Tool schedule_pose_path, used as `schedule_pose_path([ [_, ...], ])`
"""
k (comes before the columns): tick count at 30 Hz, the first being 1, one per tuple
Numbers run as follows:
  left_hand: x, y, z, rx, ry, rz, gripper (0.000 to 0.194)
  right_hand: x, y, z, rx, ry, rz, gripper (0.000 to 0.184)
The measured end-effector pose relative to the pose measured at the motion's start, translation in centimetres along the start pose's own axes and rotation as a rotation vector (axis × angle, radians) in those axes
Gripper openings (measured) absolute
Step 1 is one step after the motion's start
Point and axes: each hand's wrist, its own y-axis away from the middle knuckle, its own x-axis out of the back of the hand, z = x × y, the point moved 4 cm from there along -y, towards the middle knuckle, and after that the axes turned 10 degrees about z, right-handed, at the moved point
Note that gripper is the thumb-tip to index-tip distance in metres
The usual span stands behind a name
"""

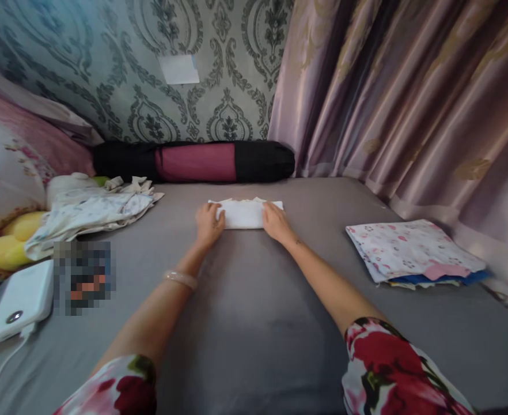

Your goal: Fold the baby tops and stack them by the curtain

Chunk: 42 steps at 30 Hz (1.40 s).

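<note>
A white folded cloth lies flat on the grey bed sheet, wider than it is deep, with a ragged edge along its far side. My left hand grips its left end, the thumb on top and the fingers curled at the far side. At the opposite end, my right hand holds the cloth with its fingers pressed together over the edge. The undersides of both grips are hidden.
Folded printed cloths are stacked at the right. Crumpled clothes and a yellow plush item lie left, near a white power bank with a cable. A black and maroon long bag lines the wall; curtains hang right.
</note>
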Motion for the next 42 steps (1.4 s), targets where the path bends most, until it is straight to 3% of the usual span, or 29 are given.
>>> schedule_pose_path([
  [3,-1.5,0.1,3.8,-0.234,-0.047,-0.154,0.038,-1.8,-0.4,-2.7,0.069,0.019,-0.117,0.051],
  [6,-2.8,0.0,5.3,-0.303,-0.138,-0.283,0.043,-3.0,-0.8,-4.0,0.106,0.035,-0.184,0.054],
  [14,-5.3,-1.1,4.1,-0.340,-0.238,-0.409,0.051,-4.4,-2.8,-3.5,0.137,0.074,-0.273,0.056],
  [19,-6.2,-1.1,3.2,-0.206,-0.206,-0.481,0.056,-4.9,-3.3,-3.0,0.149,0.062,-0.291,0.057],
  [23,-6.3,-1.1,3.0,-0.131,-0.189,-0.499,0.057,-5.3,-3.2,-2.4,0.123,0.032,-0.266,0.057],
  [29,-6.5,-1.2,2.6,-0.123,-0.215,-0.459,0.059,-5.5,-2.9,-2.1,0.114,0.034,-0.197,0.056],
  [35,-6.8,-1.2,1.9,-0.053,-0.298,-0.411,0.079,-5.5,-2.8,-1.8,-0.056,0.112,-0.155,0.066],
  [39,-6.4,-1.4,1.7,-0.017,-0.319,-0.404,0.083,-5.6,-3.2,-1.3,-0.075,0.104,-0.209,0.069],
  [42,-5.9,-1.6,1.4,-0.073,-0.295,-0.391,0.075,-5.7,-3.7,-0.1,-0.023,0.073,-0.326,0.073],
])
